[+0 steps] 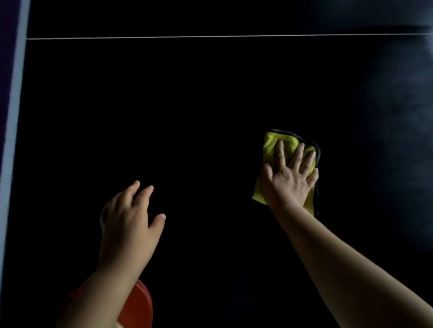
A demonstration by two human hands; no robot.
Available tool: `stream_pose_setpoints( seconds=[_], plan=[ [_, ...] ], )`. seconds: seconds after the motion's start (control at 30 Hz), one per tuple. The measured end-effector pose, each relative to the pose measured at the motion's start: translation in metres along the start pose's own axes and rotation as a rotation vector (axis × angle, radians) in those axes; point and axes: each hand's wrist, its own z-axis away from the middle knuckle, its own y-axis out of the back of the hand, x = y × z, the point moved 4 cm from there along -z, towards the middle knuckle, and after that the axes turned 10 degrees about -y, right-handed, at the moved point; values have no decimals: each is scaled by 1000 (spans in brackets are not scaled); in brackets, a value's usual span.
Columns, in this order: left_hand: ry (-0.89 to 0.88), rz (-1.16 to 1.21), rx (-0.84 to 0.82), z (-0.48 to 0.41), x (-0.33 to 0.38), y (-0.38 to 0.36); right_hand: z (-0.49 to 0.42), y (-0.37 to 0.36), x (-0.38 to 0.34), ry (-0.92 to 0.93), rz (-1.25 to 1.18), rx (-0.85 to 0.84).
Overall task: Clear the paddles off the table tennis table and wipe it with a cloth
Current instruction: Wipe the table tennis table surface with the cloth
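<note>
Head view looks down on the dark table tennis table (180, 109), with its white border stripe (11, 143) along the left edge and a thin white line (200, 37) crossing the far part from left to right.

The right hand (287, 177) lies flat on a folded yellow cloth (273, 143) with a dark hem, fingers straight and spread, pressing it onto the surface right of the middle. The cloth's long axis runs from the near edge toward the far side, in line with the fingers, which point away and a little to the right.

The left hand (128, 222) is over the left half, well apart from the cloth, fingers loosely spread and holding nothing. Whether it touches the surface I cannot tell.

A red paddle (138, 315) lies by the near-left corner, mostly hidden under the left forearm. Its pale handle points toward the near edge, its blade toward the far side.
</note>
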Motion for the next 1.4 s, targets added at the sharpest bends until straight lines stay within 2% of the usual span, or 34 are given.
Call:
stream_pose_setpoints(
  seconds=[0.27, 0.57, 0.67, 0.83, 0.97, 1.1, 1.4],
  plan=[
    [115, -48, -19, 62, -120, 65, 156, -53, -150, 274, 46, -111],
    [333, -92, -28, 144, -229, 108, 289, -101, -323, 887, 188, -187],
    [359, -97, -35, 151, -235, 107, 314, -107, -345, 1017, 250, -177],
    [316, -89, -48, 131, -213, 94, 293, -104, -338, 1091, 229, -143],
    [259, -88, -44, 100, -179, 81, 244, -91, -313, 1027, 134, -97],
    [190, -50, -64, 57, -132, 58, 168, -68, -260, 853, 62, -21],
    [-31, 38, -95, -28, -9, 1, -3, -6, -104, 428, 36, 15]
  ],
)
